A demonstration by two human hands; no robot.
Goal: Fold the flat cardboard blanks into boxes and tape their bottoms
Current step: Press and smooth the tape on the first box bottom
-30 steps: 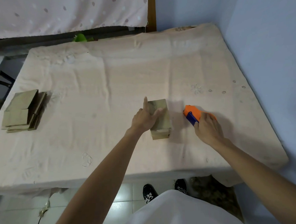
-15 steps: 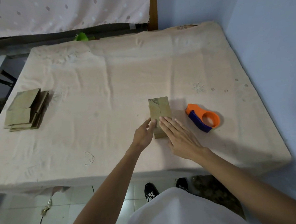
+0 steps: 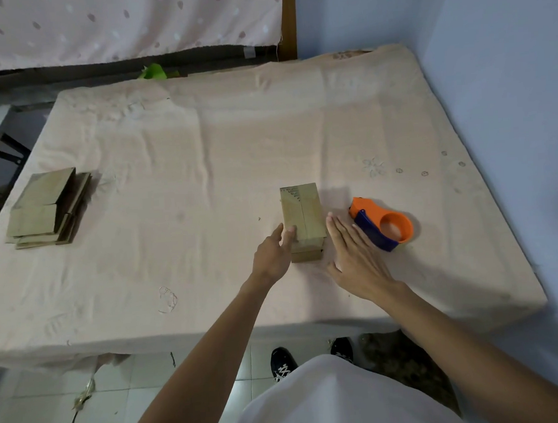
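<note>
Off the box (image 3: 304, 219) slides the right hand (image 3: 354, 256). Flat blanks (image 3: 49, 208) sit far left on the table (image 3: 171, 152). The left hand (image 3: 273, 255) touches the box's left side, grip spread. The box stands mid-table. It looks light and stiff, so hold its long sides softly. The right hand lies flat just beside it, grip spread, holding nothing. The tape tool (image 3: 382, 225) is next.

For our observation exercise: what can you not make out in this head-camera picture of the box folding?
Head view only:
- box: underside, hidden against the cloth.
- seam: whether tape covers it, too faint.
- stack of blanks: how many, edges too small.
- left hand: whether it has a grip on the box, hidden by its own back.
</note>
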